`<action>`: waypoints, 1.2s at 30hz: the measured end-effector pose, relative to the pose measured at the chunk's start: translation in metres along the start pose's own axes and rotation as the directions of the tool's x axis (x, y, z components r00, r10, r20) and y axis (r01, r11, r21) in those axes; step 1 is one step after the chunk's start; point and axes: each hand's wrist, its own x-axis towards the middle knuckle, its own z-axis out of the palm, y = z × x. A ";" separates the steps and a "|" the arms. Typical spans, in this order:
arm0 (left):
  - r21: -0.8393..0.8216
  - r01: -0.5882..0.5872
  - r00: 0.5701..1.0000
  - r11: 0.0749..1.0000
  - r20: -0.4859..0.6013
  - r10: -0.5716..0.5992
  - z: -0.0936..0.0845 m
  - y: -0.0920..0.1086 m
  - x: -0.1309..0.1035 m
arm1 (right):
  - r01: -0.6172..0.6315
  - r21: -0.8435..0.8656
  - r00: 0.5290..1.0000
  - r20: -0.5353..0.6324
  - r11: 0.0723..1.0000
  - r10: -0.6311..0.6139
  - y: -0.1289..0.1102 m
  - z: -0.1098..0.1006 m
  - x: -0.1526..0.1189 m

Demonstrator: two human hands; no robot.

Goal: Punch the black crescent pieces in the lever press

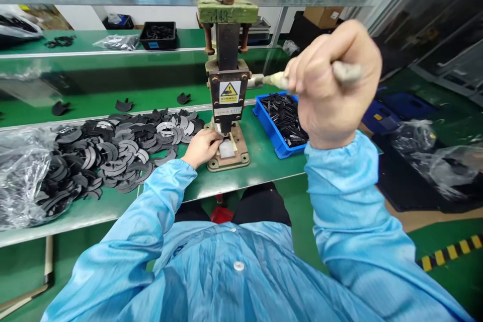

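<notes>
The right hand (335, 85) is gripping the lever (279, 80) of the press (229, 75), fingers wrapped closed around it. The left hand (204, 147) is resting at the press's base plate (241, 153), its fingertips sitting just beside the pale block (227, 149); whether they are pinching a piece is too hidden to tell. The press is standing near the front edge of the tabletop (199, 184). Black curved pieces (128, 146) are lying heaped toward the tabletop's left end, and a blue bin (272, 136) is holding black parts (285, 115) near its right end.
</notes>
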 end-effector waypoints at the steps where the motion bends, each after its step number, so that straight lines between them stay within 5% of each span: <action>1: -0.004 -0.002 1.000 1.000 0.000 0.002 0.000 -0.001 -0.002 | -0.002 -0.014 1.000 0.023 1.000 0.003 0.001 0.000 -0.007; 9: -0.002 -0.030 0.999 1.000 -0.013 0.030 0.003 0.005 -0.012 | 0.119 -0.121 0.990 -0.056 0.985 -0.126 0.020 0.015 -0.100; 13: 0.020 0.013 1.000 1.000 -0.021 -0.013 -0.012 -0.001 -0.016 | 0.136 -0.175 0.985 -0.079 0.975 -0.152 0.036 0.023 -0.136; 17: 0.165 0.143 0.987 0.976 -0.099 -0.128 -0.046 -0.025 -0.036 | 0.184 -0.158 0.965 -0.157 0.970 -0.209 0.043 0.028 -0.142; 21: 0.321 0.204 0.978 0.925 -0.030 -0.205 -0.063 -0.041 -0.065 | 0.167 -0.176 0.962 -0.189 0.970 -0.199 0.045 0.031 -0.140; 29: 0.364 0.314 0.941 0.877 0.002 -0.337 -0.021 -0.029 -0.059 | 0.156 -0.167 0.961 -0.202 0.974 -0.189 0.043 0.032 -0.141; 36: -0.056 0.534 0.845 0.844 0.005 -0.534 -0.016 -0.043 -0.059 | 0.134 -0.196 0.966 -0.194 0.972 -0.172 0.043 0.031 -0.141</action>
